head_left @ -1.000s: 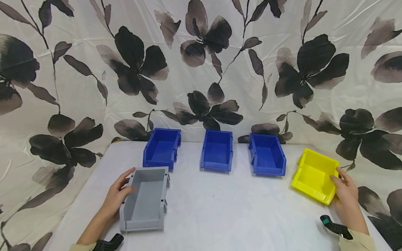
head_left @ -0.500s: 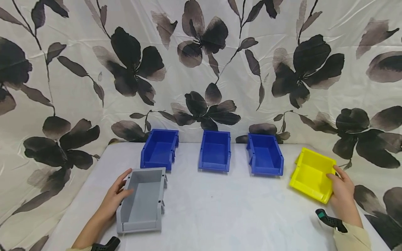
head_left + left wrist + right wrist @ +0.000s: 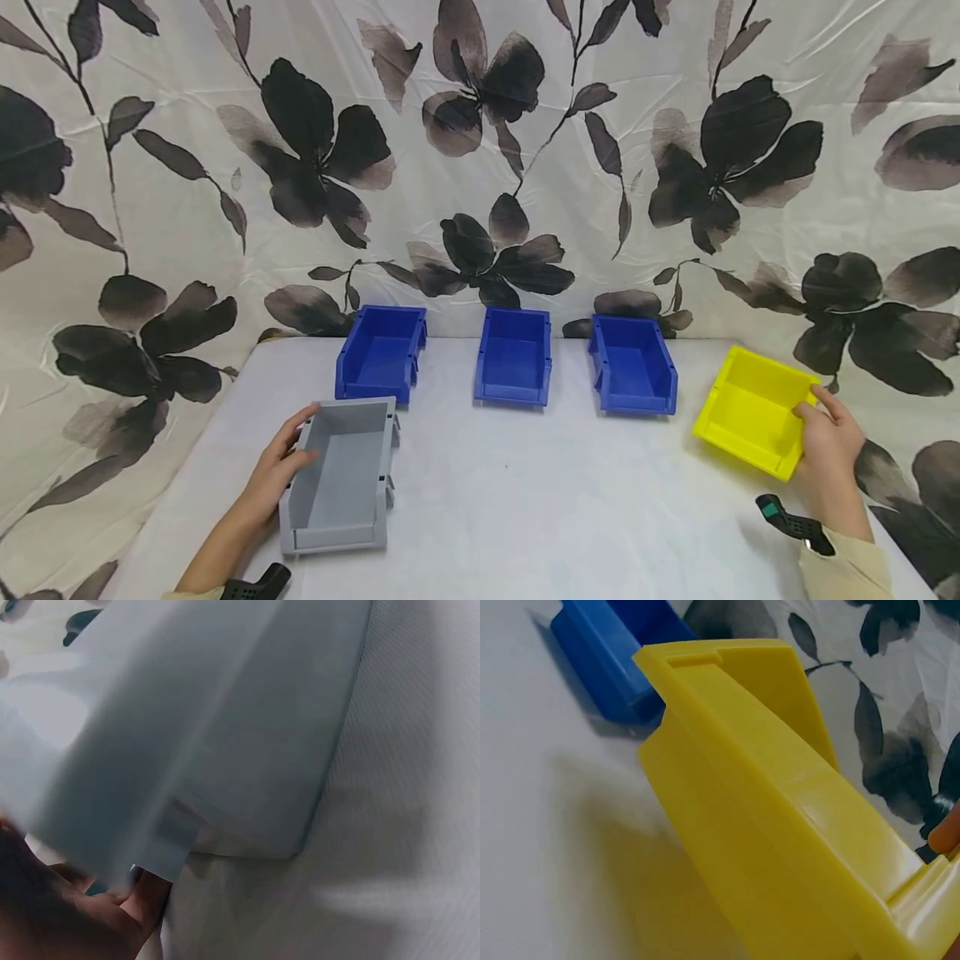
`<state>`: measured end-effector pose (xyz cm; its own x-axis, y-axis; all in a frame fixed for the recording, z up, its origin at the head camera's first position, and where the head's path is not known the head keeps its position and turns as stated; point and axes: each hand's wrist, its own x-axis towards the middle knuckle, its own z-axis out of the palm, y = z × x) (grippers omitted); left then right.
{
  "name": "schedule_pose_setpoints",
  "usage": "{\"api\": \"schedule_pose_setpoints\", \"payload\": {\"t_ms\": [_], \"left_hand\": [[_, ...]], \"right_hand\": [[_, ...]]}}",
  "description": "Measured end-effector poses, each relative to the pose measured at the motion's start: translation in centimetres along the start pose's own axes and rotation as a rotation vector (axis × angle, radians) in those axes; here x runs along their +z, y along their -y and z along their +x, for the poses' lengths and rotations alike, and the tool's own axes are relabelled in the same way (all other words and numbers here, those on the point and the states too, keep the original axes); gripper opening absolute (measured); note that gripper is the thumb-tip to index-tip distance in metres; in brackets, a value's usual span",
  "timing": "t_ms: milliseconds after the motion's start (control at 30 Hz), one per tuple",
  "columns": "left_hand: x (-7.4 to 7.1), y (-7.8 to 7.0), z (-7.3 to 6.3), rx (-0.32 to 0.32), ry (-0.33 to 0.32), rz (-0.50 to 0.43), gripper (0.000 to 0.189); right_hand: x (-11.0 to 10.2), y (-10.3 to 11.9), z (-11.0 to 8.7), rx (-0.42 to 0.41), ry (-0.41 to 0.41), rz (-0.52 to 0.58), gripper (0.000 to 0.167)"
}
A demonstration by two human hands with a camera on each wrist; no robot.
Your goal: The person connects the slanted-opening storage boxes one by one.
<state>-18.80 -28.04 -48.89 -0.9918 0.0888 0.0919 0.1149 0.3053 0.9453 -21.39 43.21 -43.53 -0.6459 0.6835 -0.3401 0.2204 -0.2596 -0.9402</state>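
Observation:
A grey plastic storage bin (image 3: 348, 471) lies at the front left of the table. My left hand (image 3: 272, 473) grips its left side wall, thumb over the rim and fingers outside. In the left wrist view the grey bin (image 3: 247, 750) fills much of the picture, with part of the hand (image 3: 90, 915) at lower left. At the right, my right hand (image 3: 831, 437) holds a yellow bin (image 3: 753, 417) by its right wall, thumb inside. The right wrist view shows the yellow bin (image 3: 765, 802) tilted, casting a soft shadow on the table.
Three blue bins stand along the back: left (image 3: 382, 354), middle (image 3: 513, 358) and right (image 3: 633, 367). The right blue bin is close to the yellow one. A white cloth covers the table (image 3: 525, 500). Behind hangs a floral curtain (image 3: 585, 192).
The right hand has raised the yellow bin a little and shifted it slightly right, levelling its opening toward the camera. The left hand and grey bin stay in place.

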Motion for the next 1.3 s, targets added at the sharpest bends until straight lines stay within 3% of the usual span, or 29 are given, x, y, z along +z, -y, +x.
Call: {"api": "schedule_pose_setpoints", "payload": {"t_ms": [333, 633, 900, 1300], "left_hand": [[-0.2, 0.1, 0.0, -0.052, 0.008, -0.007, 0.063], [-1.0, -0.7, 0.2, -0.055, 0.003, -0.006, 0.063], [-1.3, -0.5, 0.1, -0.031, 0.003, -0.032, 0.062], [0.0, -0.2, 0.0, -0.044, 0.013, -0.022, 0.061]], "right_hand": [[0.7, 2.1, -3.5, -0.104, 0.038, -0.002, 0.052], [3.6, 3.7, -7.6, -0.232, 0.076, 0.027, 0.05], [6.8, 3.4, -11.5, -0.374, 0.174, 0.009, 0.048], [9.2, 2.6, -15.2, -0.449, 0.355, -0.025, 0.046]]}}
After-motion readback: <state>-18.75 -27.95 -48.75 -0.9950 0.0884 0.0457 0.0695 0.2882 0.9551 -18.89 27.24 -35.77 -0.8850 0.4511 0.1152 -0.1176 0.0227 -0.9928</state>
